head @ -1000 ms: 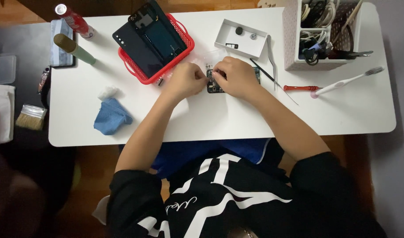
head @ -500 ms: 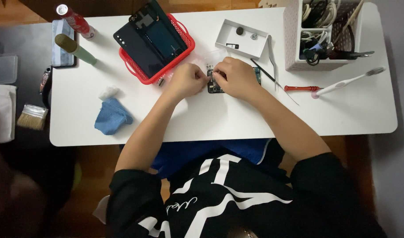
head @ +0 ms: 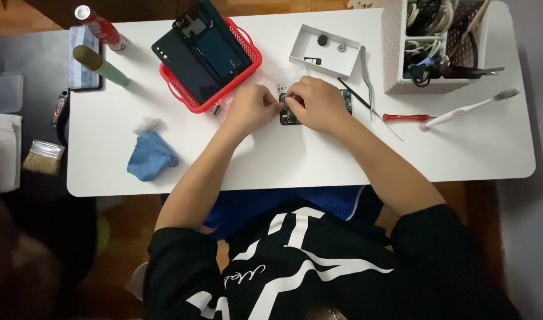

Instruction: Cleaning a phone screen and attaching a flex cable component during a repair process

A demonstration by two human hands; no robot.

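A small dark circuit board (head: 290, 117) lies on the white table (head: 295, 160), mostly covered by my hands. My left hand (head: 253, 108) rests at its left end with the fingertips pinched together on it. My right hand (head: 316, 104) covers its right half, fingers curled onto the same spot. The fingertips of both hands meet over the board. What sits between them is too small to make out.
A red basket (head: 250, 62) holding dark phone parts stands at the back left. A white tray (head: 324, 52) with small parts, tweezers (head: 367, 74), a red screwdriver (head: 406, 117), a toothbrush (head: 470, 109), a white organiser (head: 396, 53), a blue cloth (head: 151, 155) and a brush (head: 43, 157) lie around.
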